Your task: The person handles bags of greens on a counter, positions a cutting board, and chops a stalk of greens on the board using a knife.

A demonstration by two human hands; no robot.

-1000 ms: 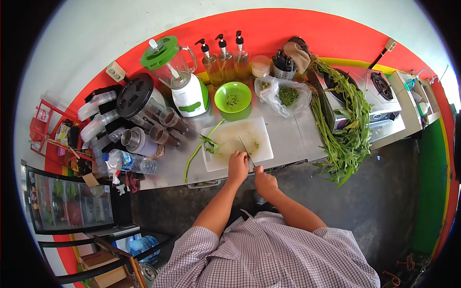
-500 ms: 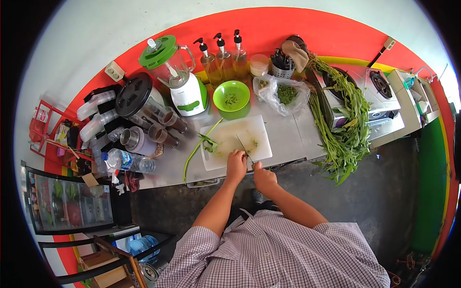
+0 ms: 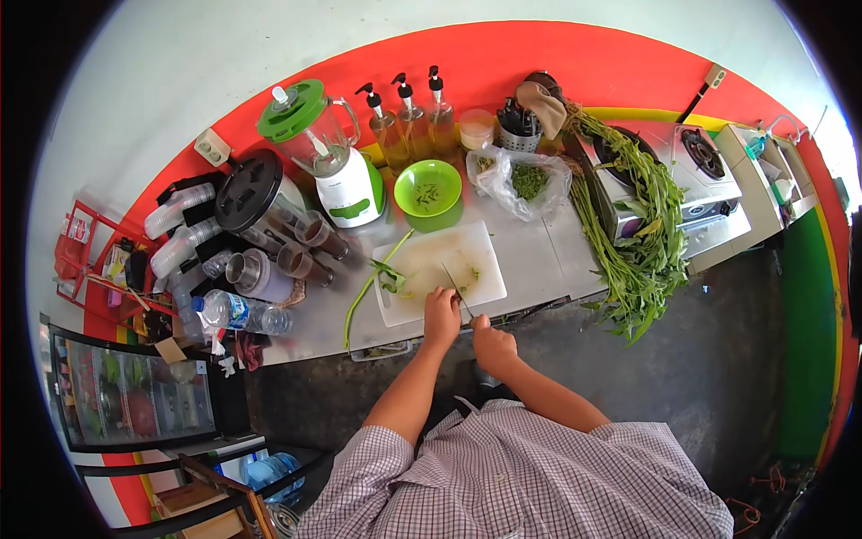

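Note:
My right hand (image 3: 494, 346) is wrapped around the handle of a knife (image 3: 457, 288), whose blade slants up and left over the white cutting board (image 3: 489, 262). Close beside the blade, my left hand (image 3: 441, 318) rests at the board's near edge with its fingers curled in; whatever they hold is hidden. Small green bits (image 3: 472, 272) lie to the right of the blade. At the board's left side is a leafy green sprig (image 3: 388, 276), and a long green stalk (image 3: 360, 297) lies across the board's left edge. Behind the board stands a green bowl (image 3: 448, 203) with chopped greens inside.
A blender (image 3: 348, 189), pump bottles (image 3: 412, 126) and a plastic bag of chopped greens (image 3: 530, 182) stand along the back. Tall cups (image 3: 310, 261) and a water bottle (image 3: 242, 313) are on the left. To the right, a large bunch of leafy stalks (image 3: 651, 242) drapes over the gas stove (image 3: 718, 190).
The camera view has shifted slightly. Both hands stay at the board's near edge, the right still on the knife, which has barely moved.

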